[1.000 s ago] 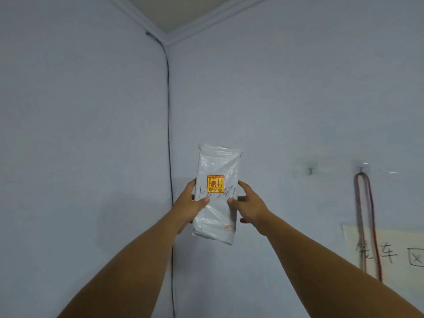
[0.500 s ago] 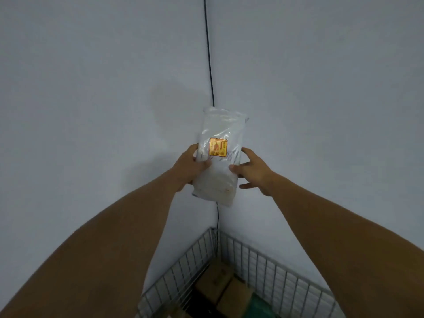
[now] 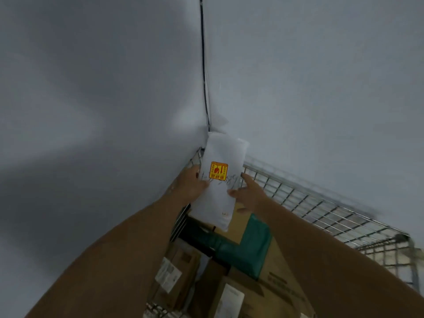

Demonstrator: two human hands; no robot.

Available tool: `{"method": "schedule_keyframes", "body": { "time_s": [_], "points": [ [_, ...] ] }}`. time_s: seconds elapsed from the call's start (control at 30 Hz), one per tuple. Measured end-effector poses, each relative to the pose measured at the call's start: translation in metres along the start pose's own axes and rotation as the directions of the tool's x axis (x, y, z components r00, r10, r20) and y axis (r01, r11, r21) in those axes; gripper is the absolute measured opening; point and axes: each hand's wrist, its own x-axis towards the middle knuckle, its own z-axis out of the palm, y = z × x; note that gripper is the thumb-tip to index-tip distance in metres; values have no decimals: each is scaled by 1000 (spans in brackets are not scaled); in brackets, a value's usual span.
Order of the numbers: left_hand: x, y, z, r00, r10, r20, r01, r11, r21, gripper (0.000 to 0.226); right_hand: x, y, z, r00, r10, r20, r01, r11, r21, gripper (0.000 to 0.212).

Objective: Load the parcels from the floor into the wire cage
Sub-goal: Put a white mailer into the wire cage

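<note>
Head view: left hand grips white parcel over wire cage corner; right hand fingers straight, thumb touching its right edge; cardboard boxes below.

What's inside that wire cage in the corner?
Brown cardboard boxes and a green parcel lie packed in the wire cage. The white parcel between the left hand and right hand covers part of the pile; the cage floor is hidden.
</note>
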Motion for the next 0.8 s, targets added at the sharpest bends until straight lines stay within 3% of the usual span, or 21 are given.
{"method": "schedule_keyframes", "body": {
  "time_s": [0.1, 0.23, 0.33, 0.5, 0.63, 0.8],
  "points": [
    [35, -76, 30, 998, -58, 32, 57, 998, 41, 25, 51, 58, 36, 993, 116, 3, -116, 993, 19, 82],
    [66, -161, 78, 983, -140, 118, 115, 973, 198, 56, 107, 127, 73, 975, 222, -18, -221, 974, 51, 75],
    [83, -210, 107, 971, -190, 143, 143, 947, 288, 60, 145, 167, 95, 961, 276, 3, -275, 960, 59, 83],
    [117, -266, 135, 987, -46, 152, -30, 885, 465, 54, 193, 203, 121, 971, 233, 58, -237, 967, 94, 96],
    [141, -288, 148, 961, 172, 216, -266, 787, 557, 59, 222, 196, 129, 986, 152, 62, -160, 976, 148, 92],
    [151, -296, 154, 890, 192, 415, -428, 668, 609, 68, 234, 180, 127, 976, 179, 127, -191, 978, 86, 93]
  ]
}}
